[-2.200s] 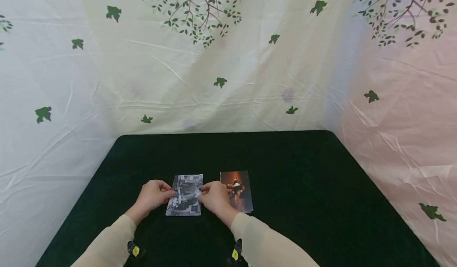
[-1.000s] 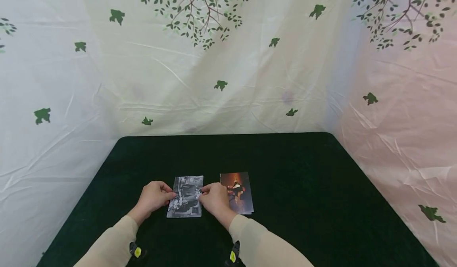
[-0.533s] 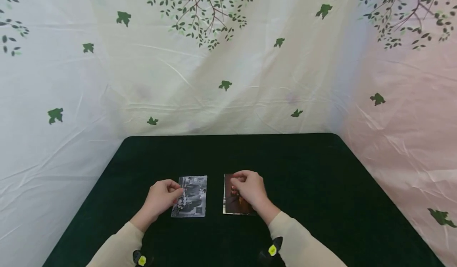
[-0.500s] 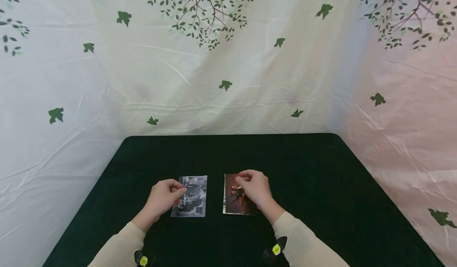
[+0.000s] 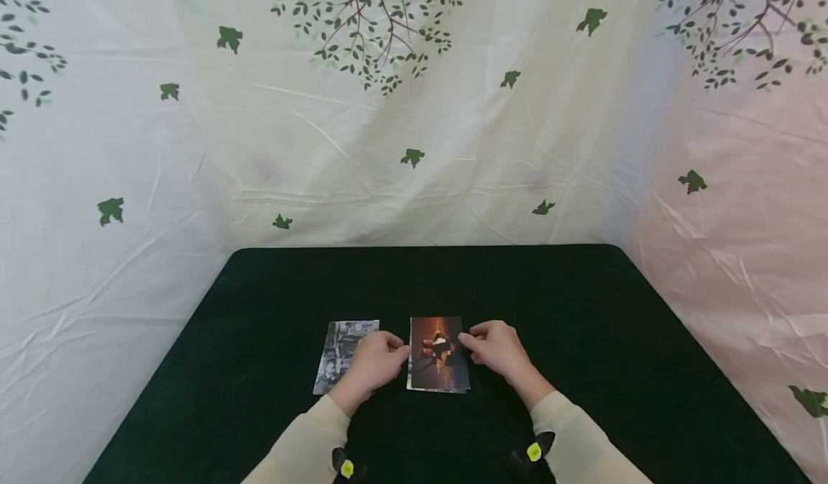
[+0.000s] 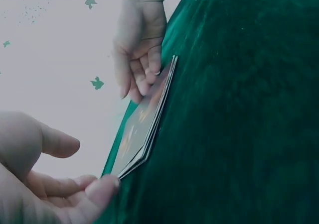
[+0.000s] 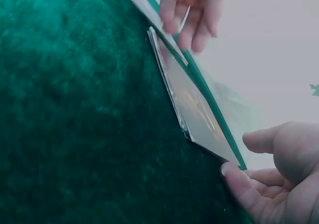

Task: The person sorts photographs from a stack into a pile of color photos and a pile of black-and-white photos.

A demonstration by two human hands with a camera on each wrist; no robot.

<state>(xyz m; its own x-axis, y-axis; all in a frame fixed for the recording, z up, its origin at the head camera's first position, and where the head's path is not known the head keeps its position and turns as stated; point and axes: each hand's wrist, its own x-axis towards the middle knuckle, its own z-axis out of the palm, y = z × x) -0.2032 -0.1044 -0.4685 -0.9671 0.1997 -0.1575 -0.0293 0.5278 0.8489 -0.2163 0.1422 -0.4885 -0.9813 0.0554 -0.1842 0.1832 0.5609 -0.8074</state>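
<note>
Two small stacks of photo cards lie side by side on the dark green cloth. The right stack (image 5: 440,372) has a dark orange-brown picture on top, its cards slightly out of line. My left hand (image 5: 374,367) reaches across the left stack (image 5: 331,358), topped by a grey picture, and partly hides it. Its fingertips are at the right stack's left edge. Opposite, my right hand (image 5: 501,351) touches that stack's right edge. In the right wrist view the right thumb (image 7: 237,179) meets a card corner (image 7: 227,157), with the index finger held apart.
The green-covered table (image 5: 550,290) stretches around both stacks. Behind it hangs a pale curtain (image 5: 466,131) printed with leaves and birds, which also closes in both sides. A black band with a yellow mark (image 5: 533,452) sits at each sleeve.
Both hands have left the grey-topped stack, the right first and then the left. They are now at opposite edges of the orange-brown stack. The view has shifted slightly.
</note>
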